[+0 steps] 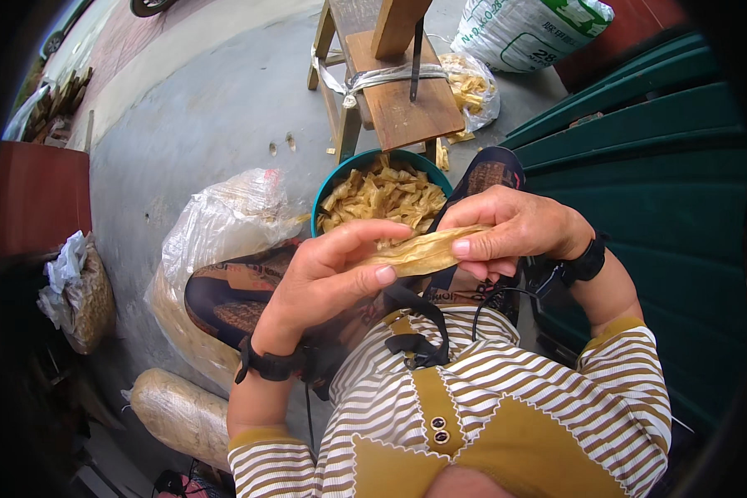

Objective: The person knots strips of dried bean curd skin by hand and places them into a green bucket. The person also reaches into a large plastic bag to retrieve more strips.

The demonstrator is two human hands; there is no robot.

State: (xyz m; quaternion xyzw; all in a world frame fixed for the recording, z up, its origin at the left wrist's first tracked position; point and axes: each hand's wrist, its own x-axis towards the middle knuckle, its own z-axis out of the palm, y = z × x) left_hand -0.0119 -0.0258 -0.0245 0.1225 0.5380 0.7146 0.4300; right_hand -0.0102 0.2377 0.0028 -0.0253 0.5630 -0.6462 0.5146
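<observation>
Between my two hands stretches a flat, wrinkled, pale-yellow strip (430,254), like a dried husk or skin; its exact kind I cannot make out. My left hand (319,270) grips its left end between thumb and fingers. The right end is pinched by my right hand (519,226), thumb on top and fingers curled below. Just beyond my hands stands a round teal basin (320,197), filled with many similar folded yellow pieces (382,195). My hands and the strip cover part of its near rim.
Past the basin is a wooden bench (411,116) with a dark upright metal bar (417,62) and white cloth tied round it. Plastic bags of yellowish material (224,220) lie at left, another (473,91) behind the bench. A green corrugated panel (639,191) rises at right.
</observation>
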